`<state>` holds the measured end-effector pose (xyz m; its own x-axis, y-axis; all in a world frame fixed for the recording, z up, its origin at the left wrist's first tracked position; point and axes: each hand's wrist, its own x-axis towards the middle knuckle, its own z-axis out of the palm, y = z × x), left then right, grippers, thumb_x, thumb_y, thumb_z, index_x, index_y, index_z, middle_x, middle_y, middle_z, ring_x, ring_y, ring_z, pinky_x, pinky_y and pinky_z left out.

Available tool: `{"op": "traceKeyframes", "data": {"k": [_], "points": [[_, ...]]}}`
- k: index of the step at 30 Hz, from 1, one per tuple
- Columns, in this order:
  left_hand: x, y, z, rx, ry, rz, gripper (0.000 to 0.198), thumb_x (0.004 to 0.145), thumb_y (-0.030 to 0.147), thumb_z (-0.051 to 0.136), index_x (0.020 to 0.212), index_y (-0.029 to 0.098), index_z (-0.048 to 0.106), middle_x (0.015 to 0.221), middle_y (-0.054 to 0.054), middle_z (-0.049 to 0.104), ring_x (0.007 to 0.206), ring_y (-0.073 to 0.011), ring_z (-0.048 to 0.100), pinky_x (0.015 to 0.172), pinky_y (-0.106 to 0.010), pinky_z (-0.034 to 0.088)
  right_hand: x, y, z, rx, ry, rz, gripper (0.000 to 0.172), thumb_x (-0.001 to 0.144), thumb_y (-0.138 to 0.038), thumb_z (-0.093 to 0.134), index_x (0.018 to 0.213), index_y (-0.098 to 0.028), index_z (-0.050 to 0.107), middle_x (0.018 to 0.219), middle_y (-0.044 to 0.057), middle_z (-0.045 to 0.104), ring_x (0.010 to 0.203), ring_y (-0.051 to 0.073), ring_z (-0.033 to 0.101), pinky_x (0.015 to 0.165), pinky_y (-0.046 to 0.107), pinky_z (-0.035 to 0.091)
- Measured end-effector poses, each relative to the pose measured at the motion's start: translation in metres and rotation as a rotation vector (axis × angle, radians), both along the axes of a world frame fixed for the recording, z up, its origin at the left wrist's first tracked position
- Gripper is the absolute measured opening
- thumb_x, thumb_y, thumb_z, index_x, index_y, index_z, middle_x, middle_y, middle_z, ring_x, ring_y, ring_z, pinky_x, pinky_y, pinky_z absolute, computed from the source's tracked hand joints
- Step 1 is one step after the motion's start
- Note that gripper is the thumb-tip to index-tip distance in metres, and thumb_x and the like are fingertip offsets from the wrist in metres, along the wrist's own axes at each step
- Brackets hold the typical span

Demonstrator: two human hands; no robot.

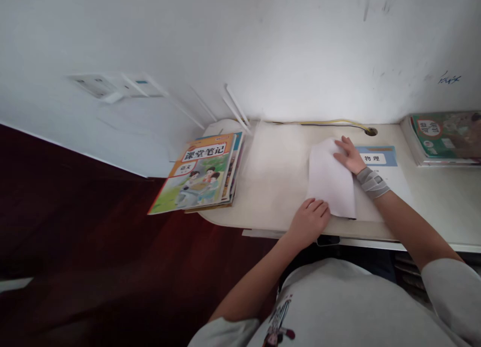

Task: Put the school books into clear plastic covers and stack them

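A white sheet of paper [330,179] lies on the desk in front of me, with a slight curve to its surface. My left hand [308,223] is at its lower left corner, fingers curled over the edge; the thumb is hidden. Across the upper right part of the sheet rests my right hand [351,157], fingers apart and holding nothing. A grey wrap [373,182] circles my right wrist. Partly under the right hand and forearm is a white booklet with a blue band [391,156], its left side covered by the sheet.
A stack of books [199,174] overhangs the desk's left end. More books [447,139] are piled at the right by the wall. Cables run along the back into a round hole [371,131]. A wall socket [95,85] is at left, above the dark red floor [124,267].
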<state>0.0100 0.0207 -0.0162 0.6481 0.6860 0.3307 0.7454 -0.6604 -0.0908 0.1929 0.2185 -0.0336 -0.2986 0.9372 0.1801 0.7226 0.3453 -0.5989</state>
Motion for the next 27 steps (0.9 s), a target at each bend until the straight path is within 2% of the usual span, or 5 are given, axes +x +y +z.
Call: {"op": "traceKeyframes", "data": {"k": [5, 14, 19, 22, 27], "points": [[0.000, -0.007, -0.003, 0.001, 0.076, -0.053, 0.017, 0.089, 0.013, 0.046, 0.091, 0.011, 0.063, 0.094, -0.009, 0.068, 0.092, -0.0176, 0.059, 0.088, -0.034, 0.042, -0.007, -0.007, 0.000, 0.045, -0.197, 0.094, 0.056, 0.078, -0.039, 0.057, 0.128, -0.015, 0.055, 0.149, 0.012, 0.031, 0.140, 0.033, 0.015, 0.110, 0.053, 0.021], [-0.005, -0.012, 0.009, -0.008, 0.078, 0.012, 0.013, 0.087, 0.012, 0.049, 0.083, 0.013, 0.061, 0.085, -0.006, 0.065, 0.092, -0.0188, 0.056, 0.091, -0.035, 0.040, -0.003, -0.009, 0.000, 0.059, -0.193, 0.330, 0.052, 0.075, -0.036, 0.057, 0.125, -0.023, 0.057, 0.145, 0.008, 0.039, 0.139, 0.032, 0.022, 0.109, 0.059, 0.015], [0.004, -0.011, 0.009, -0.036, 0.065, -0.022, 0.015, 0.090, 0.014, 0.045, 0.095, 0.014, 0.059, 0.090, -0.006, 0.062, 0.089, -0.0176, 0.055, 0.088, -0.034, 0.040, -0.004, -0.010, 0.000, 0.085, -0.182, 0.274, 0.057, 0.080, -0.041, 0.052, 0.132, -0.018, 0.050, 0.146, 0.011, 0.036, 0.139, 0.031, 0.021, 0.110, 0.056, 0.018], [0.002, -0.010, 0.008, -0.064, 0.105, -0.047, 0.012, 0.088, 0.012, 0.047, 0.084, 0.013, 0.058, 0.078, -0.005, 0.058, 0.079, -0.0173, 0.054, 0.083, -0.034, 0.041, -0.007, -0.013, -0.001, 0.111, -0.216, 0.222, 0.059, 0.080, -0.041, 0.052, 0.133, -0.015, 0.049, 0.146, 0.013, 0.036, 0.139, 0.032, 0.022, 0.110, 0.055, 0.019], [-0.012, -0.012, 0.009, -0.084, 0.094, 0.010, 0.011, 0.086, 0.011, 0.049, 0.078, 0.014, 0.056, 0.076, -0.005, 0.056, 0.077, -0.0177, 0.052, 0.078, -0.033, 0.042, -0.010, -0.017, 0.000, 0.123, -0.290, 0.335, 0.057, 0.082, -0.043, 0.050, 0.132, -0.014, 0.051, 0.144, 0.014, 0.040, 0.137, 0.031, 0.026, 0.111, 0.054, 0.017]]}}
